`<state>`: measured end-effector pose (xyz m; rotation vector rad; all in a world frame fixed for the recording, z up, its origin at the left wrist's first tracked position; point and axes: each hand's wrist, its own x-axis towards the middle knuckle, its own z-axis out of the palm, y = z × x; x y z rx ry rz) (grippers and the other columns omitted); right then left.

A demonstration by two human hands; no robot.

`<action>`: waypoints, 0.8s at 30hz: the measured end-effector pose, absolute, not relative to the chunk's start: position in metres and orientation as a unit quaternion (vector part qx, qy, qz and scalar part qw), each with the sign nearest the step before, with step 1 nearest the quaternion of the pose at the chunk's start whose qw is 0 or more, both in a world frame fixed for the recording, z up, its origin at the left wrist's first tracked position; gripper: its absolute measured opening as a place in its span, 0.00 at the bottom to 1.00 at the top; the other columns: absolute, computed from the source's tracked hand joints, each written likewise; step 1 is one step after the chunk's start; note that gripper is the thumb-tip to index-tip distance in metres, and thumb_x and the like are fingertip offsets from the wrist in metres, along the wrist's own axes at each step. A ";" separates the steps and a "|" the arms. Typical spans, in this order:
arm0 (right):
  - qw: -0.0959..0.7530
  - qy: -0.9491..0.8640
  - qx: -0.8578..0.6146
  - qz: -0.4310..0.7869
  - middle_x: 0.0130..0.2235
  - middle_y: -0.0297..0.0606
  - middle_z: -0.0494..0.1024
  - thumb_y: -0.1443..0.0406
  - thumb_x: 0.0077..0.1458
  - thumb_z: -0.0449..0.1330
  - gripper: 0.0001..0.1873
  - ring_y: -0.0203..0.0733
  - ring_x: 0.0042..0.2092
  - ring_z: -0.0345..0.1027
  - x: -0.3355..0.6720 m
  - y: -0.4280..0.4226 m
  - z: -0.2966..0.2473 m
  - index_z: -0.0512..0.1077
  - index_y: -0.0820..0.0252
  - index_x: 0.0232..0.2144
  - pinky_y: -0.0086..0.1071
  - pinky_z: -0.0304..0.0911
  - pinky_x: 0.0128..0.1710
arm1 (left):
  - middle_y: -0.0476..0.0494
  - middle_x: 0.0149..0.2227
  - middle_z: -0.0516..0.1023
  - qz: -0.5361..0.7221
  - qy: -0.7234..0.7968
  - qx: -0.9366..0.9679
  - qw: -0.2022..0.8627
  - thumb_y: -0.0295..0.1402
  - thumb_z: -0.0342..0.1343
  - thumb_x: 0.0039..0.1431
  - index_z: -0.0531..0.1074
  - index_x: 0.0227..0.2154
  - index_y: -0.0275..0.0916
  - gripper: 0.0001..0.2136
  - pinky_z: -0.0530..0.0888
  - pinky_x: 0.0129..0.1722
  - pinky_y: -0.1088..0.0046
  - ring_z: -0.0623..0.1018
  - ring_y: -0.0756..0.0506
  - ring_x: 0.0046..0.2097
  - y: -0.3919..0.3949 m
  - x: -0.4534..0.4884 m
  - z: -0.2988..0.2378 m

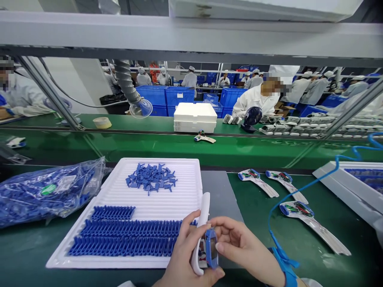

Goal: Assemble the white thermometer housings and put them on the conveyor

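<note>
My left hand (185, 255) is wrapped round a white handheld device shell (202, 223) with a blue end, held upright near the table's front edge. My right hand (239, 245) pinches the blue part (211, 249) on that shell with thumb and fingers. A blue wrist strap (284, 263) with a coiled cord is on my right wrist. Just left of my hands lies a white ribbed tray (185, 187) with rows of blue plastic parts (128, 237) and a loose pile of blue parts (152, 177).
Three open white device halves (259, 181) (285, 183) (311, 223) lie to the right on the green mat. A clear bag of blue parts (44, 193) sits at left. Another white tray (350, 183) is far right. Beyond is a green conveyor with white foam boxes (195, 117), a small fan (251, 117) and other workers.
</note>
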<state>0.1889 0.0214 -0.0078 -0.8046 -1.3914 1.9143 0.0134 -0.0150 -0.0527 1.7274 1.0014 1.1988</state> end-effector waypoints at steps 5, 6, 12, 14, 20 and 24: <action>0.302 -0.498 -0.266 0.768 0.29 0.33 0.68 0.59 0.51 0.64 0.21 0.31 0.28 0.65 0.190 0.023 -0.011 0.66 0.61 0.45 0.25 0.62 0.30 | 0.37 0.60 0.44 0.462 0.387 0.691 0.400 0.43 0.63 0.44 0.56 0.54 0.54 0.34 0.69 0.48 0.58 0.68 0.34 0.53 -0.013 0.013 -0.055; 0.297 -0.501 -0.271 0.766 0.29 0.34 0.69 0.58 0.50 0.64 0.21 0.30 0.27 0.65 0.191 0.023 -0.011 0.67 0.62 0.43 0.24 0.61 0.29 | 0.37 0.60 0.44 0.462 0.387 0.687 0.407 0.44 0.64 0.42 0.57 0.53 0.53 0.34 0.69 0.48 0.58 0.69 0.34 0.52 -0.013 0.013 -0.055; 0.284 -0.511 -0.323 0.744 0.27 0.31 0.65 0.56 0.49 0.65 0.19 0.27 0.25 0.60 0.189 0.018 -0.010 0.65 0.65 0.35 0.23 0.58 0.27 | 0.31 0.61 0.41 0.465 0.442 0.637 0.428 0.50 0.66 0.33 0.61 0.49 0.43 0.38 0.69 0.47 0.56 0.66 0.30 0.53 -0.017 0.018 -0.057; 0.282 -0.498 -0.317 0.756 0.26 0.30 0.64 0.55 0.48 0.65 0.20 0.27 0.25 0.59 0.185 0.015 -0.011 0.64 0.65 0.34 0.23 0.57 0.26 | 0.31 0.61 0.40 0.449 0.461 0.633 0.431 0.49 0.67 0.33 0.60 0.51 0.43 0.40 0.68 0.48 0.54 0.65 0.29 0.55 -0.020 0.021 -0.056; 0.289 -0.452 -0.281 0.796 0.25 0.30 0.65 0.56 0.46 0.66 0.21 0.27 0.25 0.57 0.179 0.009 -0.015 0.63 0.64 0.32 0.22 0.54 0.27 | 0.32 0.61 0.43 0.470 0.440 0.689 0.334 0.38 0.61 0.44 0.44 0.60 0.47 0.42 0.64 0.52 0.53 0.60 0.30 0.59 -0.025 0.028 -0.055; 0.304 -0.441 -0.282 0.796 0.25 0.29 0.62 0.55 0.45 0.67 0.22 0.26 0.25 0.54 0.179 0.007 -0.019 0.62 0.63 0.31 0.21 0.51 0.26 | 0.32 0.59 0.45 0.463 0.429 0.721 0.285 0.34 0.58 0.45 0.37 0.61 0.46 0.44 0.65 0.53 0.56 0.56 0.31 0.61 -0.023 0.026 -0.052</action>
